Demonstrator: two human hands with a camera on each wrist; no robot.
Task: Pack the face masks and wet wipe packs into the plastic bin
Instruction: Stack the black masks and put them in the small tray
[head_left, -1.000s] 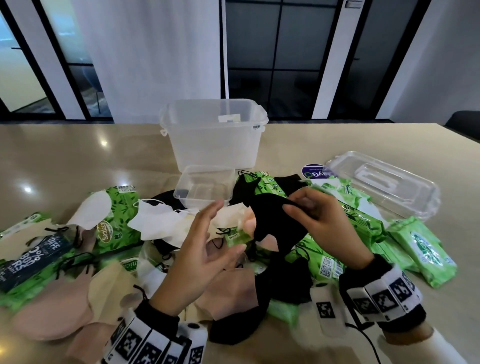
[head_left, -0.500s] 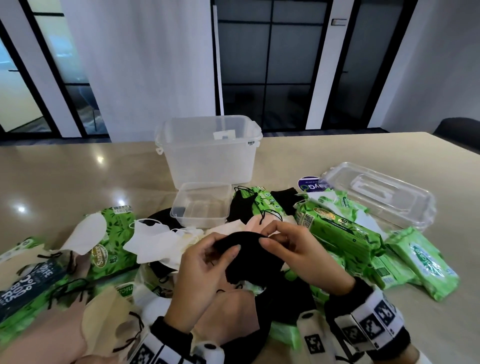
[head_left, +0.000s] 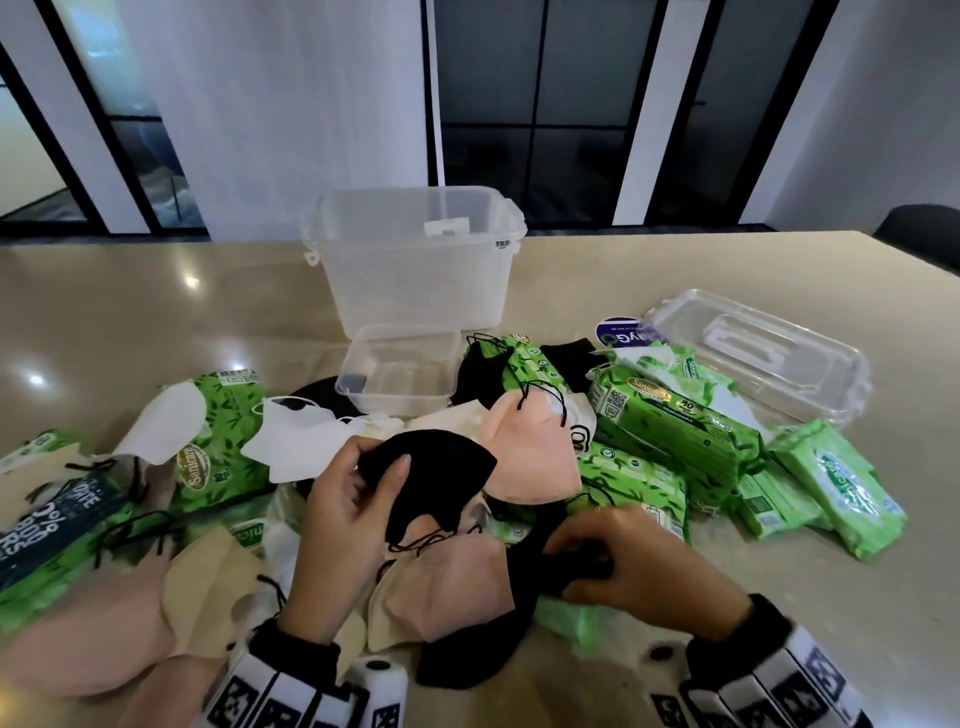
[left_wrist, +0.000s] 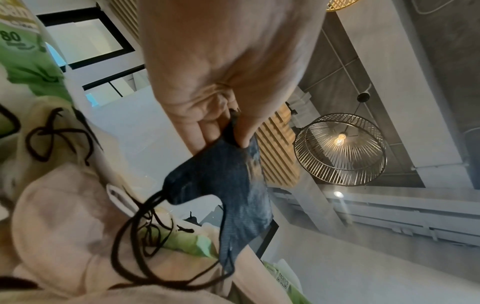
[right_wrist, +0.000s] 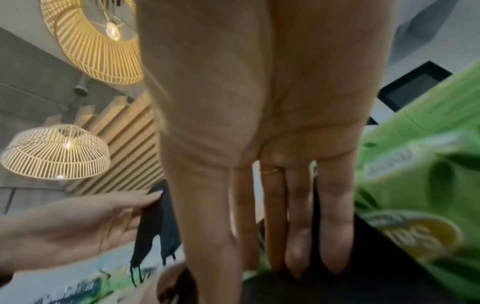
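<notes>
Here, black mask (head_left: 426, 480) between left fingers (head_left: 397, 470)

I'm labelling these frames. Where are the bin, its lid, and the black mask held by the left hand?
bin (head_left: 415, 280), head view, front wall.
lid (head_left: 763, 358), head view, top face.
black mask (head_left: 436, 467), head view, middle of the fabric.
left hand (head_left: 343, 509), head view, back of the hand.

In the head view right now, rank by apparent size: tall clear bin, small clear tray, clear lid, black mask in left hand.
1. tall clear bin
2. clear lid
3. small clear tray and black mask, too alike to rank; the mask, in the left hand, sits nearer the camera.
</notes>
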